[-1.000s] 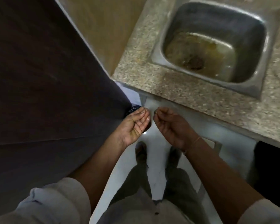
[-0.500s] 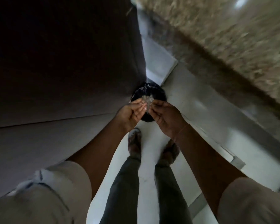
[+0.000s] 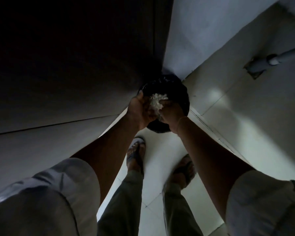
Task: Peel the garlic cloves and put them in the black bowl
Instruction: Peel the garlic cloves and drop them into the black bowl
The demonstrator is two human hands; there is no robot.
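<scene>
Both hands are held together over a round black container (image 3: 183, 92) that stands on the pale tiled floor (image 3: 228, 120), in the corner beside a dark cabinet front (image 3: 66, 57). The left hand (image 3: 139, 110) and the right hand (image 3: 173, 110) touch each other and make one cup, with the fingers curled around a heap of thin white flakes. The picture is dim, but they look like garlic skins (image 3: 156, 101). The heap lies between the two palms, directly above the mouth of the container. The wall of the container is shiny and wrinkled, perhaps a plastic bag; its inside is too dark to tell the contents. Below the arms stand two feet in sandals (image 3: 135, 154).
</scene>
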